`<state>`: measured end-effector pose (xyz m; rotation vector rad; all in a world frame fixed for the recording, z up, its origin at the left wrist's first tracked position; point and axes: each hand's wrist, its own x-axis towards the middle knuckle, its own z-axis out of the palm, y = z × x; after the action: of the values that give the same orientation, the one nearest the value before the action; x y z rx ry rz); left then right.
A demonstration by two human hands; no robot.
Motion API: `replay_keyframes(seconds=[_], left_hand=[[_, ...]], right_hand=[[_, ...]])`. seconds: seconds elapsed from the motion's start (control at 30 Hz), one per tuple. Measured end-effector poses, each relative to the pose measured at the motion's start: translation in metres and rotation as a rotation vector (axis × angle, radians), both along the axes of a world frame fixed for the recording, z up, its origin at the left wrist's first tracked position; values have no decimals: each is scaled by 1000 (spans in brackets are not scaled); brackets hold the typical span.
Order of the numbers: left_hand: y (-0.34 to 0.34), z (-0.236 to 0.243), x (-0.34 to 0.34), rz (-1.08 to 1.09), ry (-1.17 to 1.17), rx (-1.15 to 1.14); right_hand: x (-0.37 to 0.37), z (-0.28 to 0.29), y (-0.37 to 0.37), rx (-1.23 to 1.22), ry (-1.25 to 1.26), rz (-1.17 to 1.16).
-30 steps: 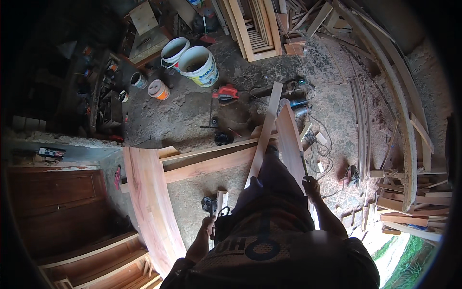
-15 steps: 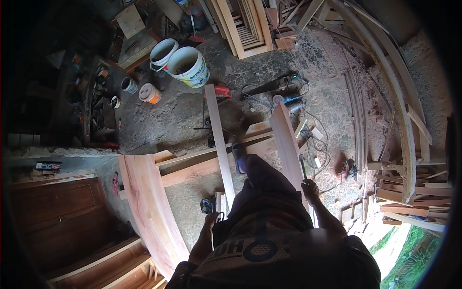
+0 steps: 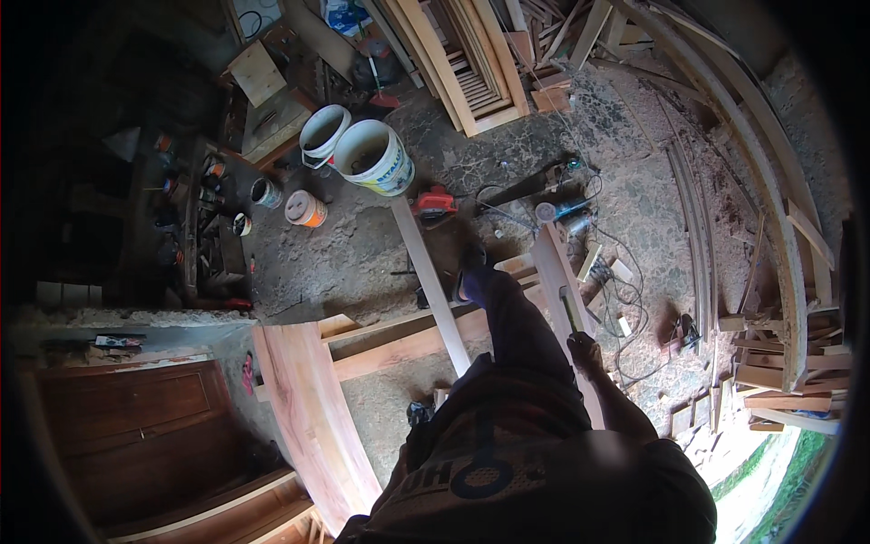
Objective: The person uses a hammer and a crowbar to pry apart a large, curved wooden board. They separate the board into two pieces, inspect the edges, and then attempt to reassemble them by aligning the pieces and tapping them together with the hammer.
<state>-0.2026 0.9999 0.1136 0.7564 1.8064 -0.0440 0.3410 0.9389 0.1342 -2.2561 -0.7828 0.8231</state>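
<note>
My right hand (image 3: 584, 352) is closed around the near end of a narrow, flat tool (image 3: 569, 308) with a dark edge and a pale greenish strip. Its exact kind I cannot make out. The tool lies along or just over a long wooden plank (image 3: 555, 257) on my right side. A second, slimmer board (image 3: 426, 263) runs away from me, left of my forward leg. My left hand is hidden beside my shirt. At my left stands a wide reddish plank (image 3: 304, 390), its surface facing up.
Timber pieces (image 3: 408, 349) cross the floor ahead. Two white buckets (image 3: 381, 159) stand farther off, near a red power tool (image 3: 435, 202). Cables (image 3: 634, 308) coil on the right. Wooden frames (image 3: 494, 118) lean at the back; scrap wood (image 3: 779, 376) is stacked at right.
The view has shifted, so most things appear farther right and lower. The tool in my right hand has turned, showing its broad side over the plank. My left hand has gone out of sight.
</note>
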Motion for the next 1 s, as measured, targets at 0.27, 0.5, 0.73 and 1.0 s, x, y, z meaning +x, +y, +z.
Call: replay_keyframes(seconds=[0.27,0.5,0.73,1.0], left_hand=[[154,34,25,-63,55,79],[437,56,163,-406,-79,241],[646,85,314,-744,-111,160],[805,84,395,-947,9,66]], right_hand=[[18,-11,90,148,-78,173],[60,-15,209,120,-222,214],[68,-5,277,82,-152,-146],[57,27,353,146,-17,-839]])
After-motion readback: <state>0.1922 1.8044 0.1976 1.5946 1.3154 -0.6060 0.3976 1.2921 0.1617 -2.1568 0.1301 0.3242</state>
